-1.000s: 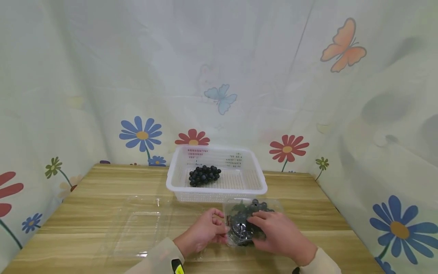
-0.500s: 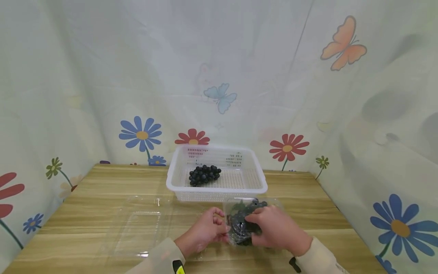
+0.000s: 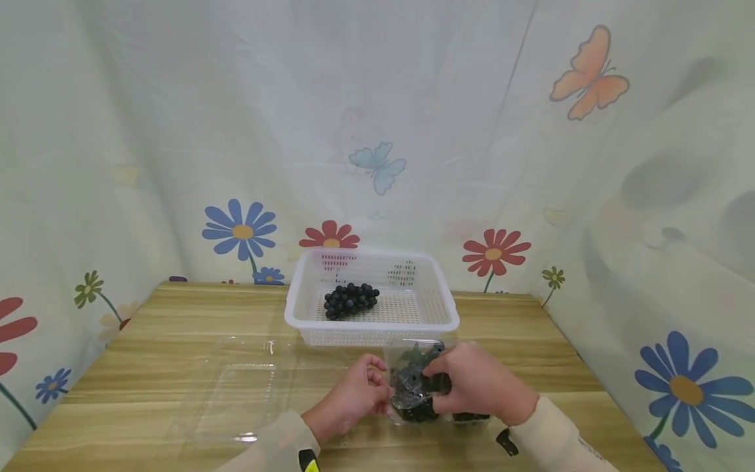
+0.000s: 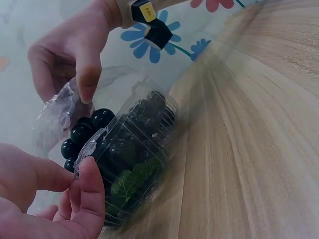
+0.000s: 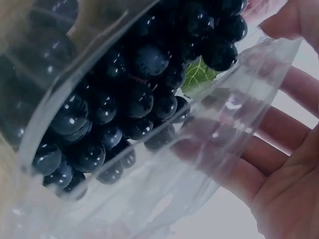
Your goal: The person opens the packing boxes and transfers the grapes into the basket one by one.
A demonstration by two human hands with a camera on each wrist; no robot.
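Dark grapes (image 3: 415, 412) and a green leaf (image 4: 134, 181) lie inside a clear plastic box (image 4: 162, 124) on the table. My left hand (image 3: 354, 396) pinches the box's near-left rim between thumb and fingers. Over the grapes, my right hand (image 3: 478, 380) pinches a crumpled clear plastic film (image 4: 62, 112), thumb on one side and fingers behind it. The right wrist view shows the film (image 5: 199, 154) spread in front of the right fingers (image 5: 279, 124), the grapes beside it. Whether the film is part of the box, I cannot tell.
Behind the hands stands a white perforated basket (image 3: 371, 326) with one bunch of dark grapes (image 3: 350, 301) inside. A second clear plastic container (image 3: 242, 400) lies to the left on the wooden table (image 3: 135, 367). A patterned curtain (image 3: 248, 131) encloses the table's back and sides.
My right hand has drawn in and tightened into a pinch, bunching the film over the grapes. More grapes show below it. My left hand has hardly moved.
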